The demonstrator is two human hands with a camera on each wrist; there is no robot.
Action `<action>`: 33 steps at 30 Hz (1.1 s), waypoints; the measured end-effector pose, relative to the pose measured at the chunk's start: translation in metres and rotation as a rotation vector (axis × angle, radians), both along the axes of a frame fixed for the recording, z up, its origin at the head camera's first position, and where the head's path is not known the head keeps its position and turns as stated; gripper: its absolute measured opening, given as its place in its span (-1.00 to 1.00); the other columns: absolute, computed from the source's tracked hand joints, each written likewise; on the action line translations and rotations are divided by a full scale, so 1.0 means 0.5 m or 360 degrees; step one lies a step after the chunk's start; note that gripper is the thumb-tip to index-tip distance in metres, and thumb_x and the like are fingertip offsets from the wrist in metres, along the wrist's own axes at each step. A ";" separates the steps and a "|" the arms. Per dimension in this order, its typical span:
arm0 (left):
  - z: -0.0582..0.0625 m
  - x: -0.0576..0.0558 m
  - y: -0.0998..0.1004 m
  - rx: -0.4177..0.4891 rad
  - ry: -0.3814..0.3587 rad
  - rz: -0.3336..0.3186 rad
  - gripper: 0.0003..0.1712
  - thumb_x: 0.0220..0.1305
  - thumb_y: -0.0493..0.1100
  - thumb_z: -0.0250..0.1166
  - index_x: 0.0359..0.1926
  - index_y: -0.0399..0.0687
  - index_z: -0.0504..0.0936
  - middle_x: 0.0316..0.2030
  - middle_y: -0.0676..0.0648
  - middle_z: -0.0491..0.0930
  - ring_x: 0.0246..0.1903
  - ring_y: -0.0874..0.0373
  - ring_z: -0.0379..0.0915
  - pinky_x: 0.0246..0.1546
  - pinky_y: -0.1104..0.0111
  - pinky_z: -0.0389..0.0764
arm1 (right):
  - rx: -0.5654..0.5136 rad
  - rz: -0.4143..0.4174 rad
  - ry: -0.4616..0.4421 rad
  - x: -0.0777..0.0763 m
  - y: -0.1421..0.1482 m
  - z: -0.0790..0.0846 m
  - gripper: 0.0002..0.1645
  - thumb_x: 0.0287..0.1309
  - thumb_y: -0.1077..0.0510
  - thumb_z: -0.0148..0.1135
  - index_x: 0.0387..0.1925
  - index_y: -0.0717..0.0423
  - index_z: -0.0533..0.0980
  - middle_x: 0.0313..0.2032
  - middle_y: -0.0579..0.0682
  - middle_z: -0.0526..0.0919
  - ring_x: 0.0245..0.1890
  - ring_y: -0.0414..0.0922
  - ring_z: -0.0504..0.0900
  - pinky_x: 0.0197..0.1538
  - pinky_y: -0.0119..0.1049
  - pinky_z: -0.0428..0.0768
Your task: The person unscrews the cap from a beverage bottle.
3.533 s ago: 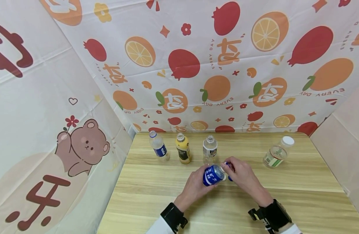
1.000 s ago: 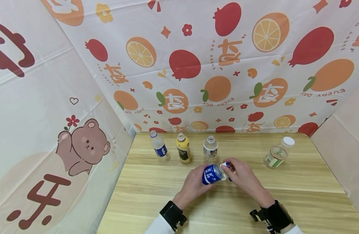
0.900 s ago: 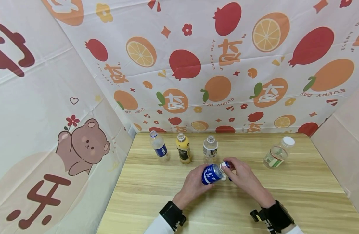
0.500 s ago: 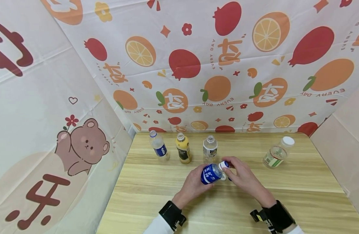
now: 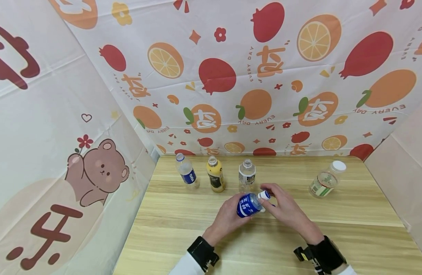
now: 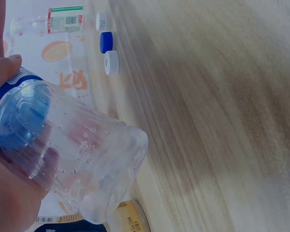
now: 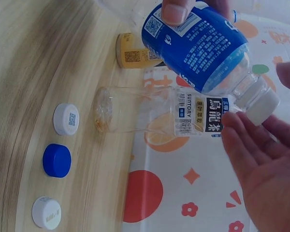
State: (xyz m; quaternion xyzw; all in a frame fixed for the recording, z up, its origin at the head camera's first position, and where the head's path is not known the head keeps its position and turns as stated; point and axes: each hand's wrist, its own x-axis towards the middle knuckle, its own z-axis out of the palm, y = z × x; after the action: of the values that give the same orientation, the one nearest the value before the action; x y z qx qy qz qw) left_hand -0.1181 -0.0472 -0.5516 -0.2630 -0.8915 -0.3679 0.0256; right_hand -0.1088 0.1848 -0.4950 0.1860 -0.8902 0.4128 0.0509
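Note:
My left hand [image 5: 228,217] grips a clear plastic bottle [image 5: 248,205] with a blue label, tilted so its neck points up and right. A white cap [image 7: 262,102] with a blue top sits at the mouth of this bottle. My right hand [image 5: 286,206] is around the cap, its fingertips at the cap's underside and the thumb held apart from it in the right wrist view. In the left wrist view the bottle's clear lower part [image 6: 82,140] hangs over the table, with droplets inside.
Behind the hands stand uncapped bottles: one blue-labelled [image 5: 187,173], one yellow [image 5: 215,175], one clear with a tea label [image 5: 247,173]. A bottle with a white cap [image 5: 325,179] stands at right. Loose white [image 7: 66,119], blue [image 7: 57,160] and white [image 7: 46,212] caps lie on the table.
My right thumb and fingers, which pinched the cap earlier, have loosened and spread, so more of the cap shows. The left hand and its bottle have stayed nearly still.

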 end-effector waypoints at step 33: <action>-0.003 -0.004 -0.004 -0.0114 0.0100 0.0027 -0.06 0.06 -0.04 0.65 0.41 -0.08 0.38 0.18 -0.09 0.60 0.14 0.09 0.55 0.24 0.15 0.55 | 0.0041 0.0093 0.0204 -0.005 0.008 -0.003 -0.62 0.30 0.29 0.38 0.13 0.11 0.56 0.01 -0.03 0.65 -0.04 -0.13 0.65 -0.09 -0.19 0.73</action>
State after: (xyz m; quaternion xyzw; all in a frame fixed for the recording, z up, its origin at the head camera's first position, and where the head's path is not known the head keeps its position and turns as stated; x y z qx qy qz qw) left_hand -0.1200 -0.0489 -0.5532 -0.2677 -0.9051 -0.3271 0.0471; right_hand -0.1111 0.1889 -0.4962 0.2387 -0.8845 0.3899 0.0933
